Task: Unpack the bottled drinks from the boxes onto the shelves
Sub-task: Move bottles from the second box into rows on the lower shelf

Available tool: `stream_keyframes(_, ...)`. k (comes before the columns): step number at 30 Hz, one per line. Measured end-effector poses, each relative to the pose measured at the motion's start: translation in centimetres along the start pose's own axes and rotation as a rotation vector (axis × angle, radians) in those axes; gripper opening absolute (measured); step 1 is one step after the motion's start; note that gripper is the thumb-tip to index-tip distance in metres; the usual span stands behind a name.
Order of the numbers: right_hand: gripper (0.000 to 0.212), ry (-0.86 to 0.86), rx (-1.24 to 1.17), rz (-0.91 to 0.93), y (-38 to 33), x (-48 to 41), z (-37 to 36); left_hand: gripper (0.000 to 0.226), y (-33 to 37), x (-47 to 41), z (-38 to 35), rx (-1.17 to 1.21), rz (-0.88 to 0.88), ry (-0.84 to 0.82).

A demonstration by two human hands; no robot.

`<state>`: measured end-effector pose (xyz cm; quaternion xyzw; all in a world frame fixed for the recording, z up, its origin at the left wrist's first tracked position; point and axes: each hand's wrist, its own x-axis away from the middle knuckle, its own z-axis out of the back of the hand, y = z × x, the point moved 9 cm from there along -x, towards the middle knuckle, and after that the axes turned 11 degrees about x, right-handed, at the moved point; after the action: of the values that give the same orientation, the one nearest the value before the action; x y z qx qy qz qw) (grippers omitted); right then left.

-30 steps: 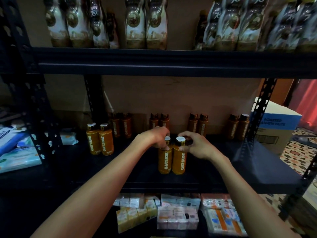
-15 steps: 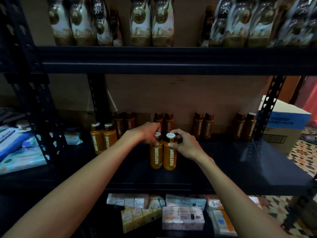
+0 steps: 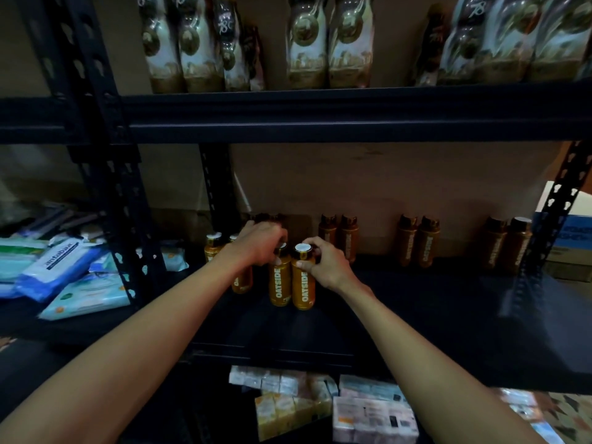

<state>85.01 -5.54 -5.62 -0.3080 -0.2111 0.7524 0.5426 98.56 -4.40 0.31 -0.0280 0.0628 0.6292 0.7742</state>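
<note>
Gripping the tops, left hand (image 3: 259,248) curls over left bottle (image 3: 279,283), right hand (image 3: 328,267) pinches right bottle (image 3: 303,285), both upright, seemingly touching, on shelf (image 3: 400,322) under the hands.

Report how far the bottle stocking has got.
Done: pairs of back bottles line the rear of the shelf, plus a left pair. In hand: the left hand grips the left bottle, the right hand the right bottle, upright side by side. Left: how many remain boxed isn't visible.
</note>
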Motion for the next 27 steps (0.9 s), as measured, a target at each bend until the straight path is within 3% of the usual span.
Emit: stream_keyframes(27,0.052,0.025,0.029,-0.033,-1.1,-3.8,-3.4,0.054,-4.3,-1.1,0.1,0.003,0.070,-0.006)
